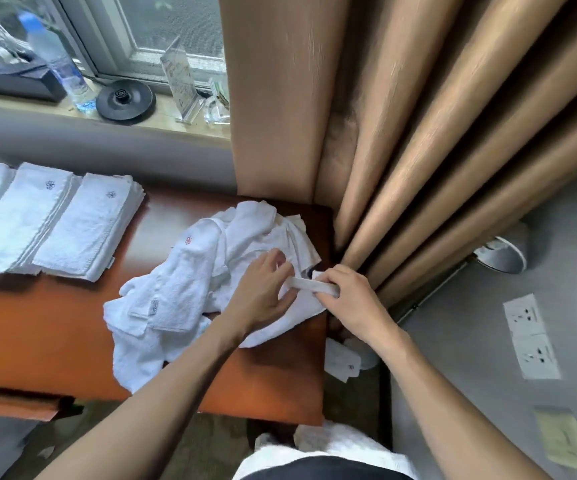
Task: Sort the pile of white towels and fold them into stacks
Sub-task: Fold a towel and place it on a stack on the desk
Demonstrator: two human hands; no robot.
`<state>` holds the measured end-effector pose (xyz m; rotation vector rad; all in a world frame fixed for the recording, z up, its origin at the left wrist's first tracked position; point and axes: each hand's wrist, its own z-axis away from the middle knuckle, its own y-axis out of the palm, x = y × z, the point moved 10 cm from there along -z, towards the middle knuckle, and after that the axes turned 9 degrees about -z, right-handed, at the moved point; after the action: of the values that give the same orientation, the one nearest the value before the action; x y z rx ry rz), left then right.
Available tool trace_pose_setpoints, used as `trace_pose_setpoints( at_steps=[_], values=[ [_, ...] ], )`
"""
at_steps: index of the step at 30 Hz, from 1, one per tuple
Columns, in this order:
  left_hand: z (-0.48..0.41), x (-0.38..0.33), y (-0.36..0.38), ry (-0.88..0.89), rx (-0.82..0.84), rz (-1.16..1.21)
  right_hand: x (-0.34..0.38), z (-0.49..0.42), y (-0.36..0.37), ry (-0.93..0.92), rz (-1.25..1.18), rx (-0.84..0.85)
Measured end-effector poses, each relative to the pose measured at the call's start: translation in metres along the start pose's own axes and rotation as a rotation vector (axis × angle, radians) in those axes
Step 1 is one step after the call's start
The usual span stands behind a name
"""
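A loose pile of white towels [190, 289] lies on the right half of the brown wooden table [44, 337]. My left hand [262, 292] and my right hand [351, 299] both pinch one narrow white edge of a towel [309, 285] stretched between them at the pile's right side, near the table's right edge. Three stacks of folded white towels [55, 220] with small embroidered logos lie side by side at the table's back left.
Tan curtains [418, 133] hang close behind and right of the table. The window sill holds a water bottle [58, 60], a black round base [126, 100] and an acrylic sign [181, 77]. More white towels [344, 362] lie on the floor right of the table. Wall sockets [531, 336] are at right.
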<state>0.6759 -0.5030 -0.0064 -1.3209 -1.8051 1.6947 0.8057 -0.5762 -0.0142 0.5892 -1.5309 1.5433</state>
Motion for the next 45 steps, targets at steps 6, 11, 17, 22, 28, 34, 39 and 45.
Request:
trace_pose_setpoints(
  at_steps=[6,11,17,22,28,34,39,45],
  values=[
    [0.003,-0.023,-0.037,-0.004,-0.11,0.052,-0.021,0.044,-0.016,0.135,0.059,-0.06],
    [0.018,-0.035,-0.064,-0.217,-0.215,0.236,-0.031,0.062,-0.027,0.118,0.028,-0.066],
    [0.026,-0.039,-0.085,-0.471,-0.385,0.368,-0.059,0.071,-0.057,0.146,0.002,-0.098],
    [0.049,-0.043,-0.064,-0.631,-0.339,0.331,-0.059,0.075,-0.057,0.081,-0.1,-0.028],
    [0.054,-0.072,-0.043,-0.645,-0.283,0.314,-0.034,0.066,-0.072,-0.025,-0.19,-0.048],
    [0.065,-0.099,-0.017,-0.657,-0.203,0.471,-0.007,0.063,-0.06,-0.043,-0.556,-0.003],
    [0.076,-0.099,-0.01,-0.766,-0.29,0.653,-0.002,0.063,-0.053,-0.08,-0.547,0.084],
    [0.08,-0.094,0.001,-0.874,-0.236,0.767,-0.014,0.065,-0.031,0.004,-0.531,0.236]
  ],
)
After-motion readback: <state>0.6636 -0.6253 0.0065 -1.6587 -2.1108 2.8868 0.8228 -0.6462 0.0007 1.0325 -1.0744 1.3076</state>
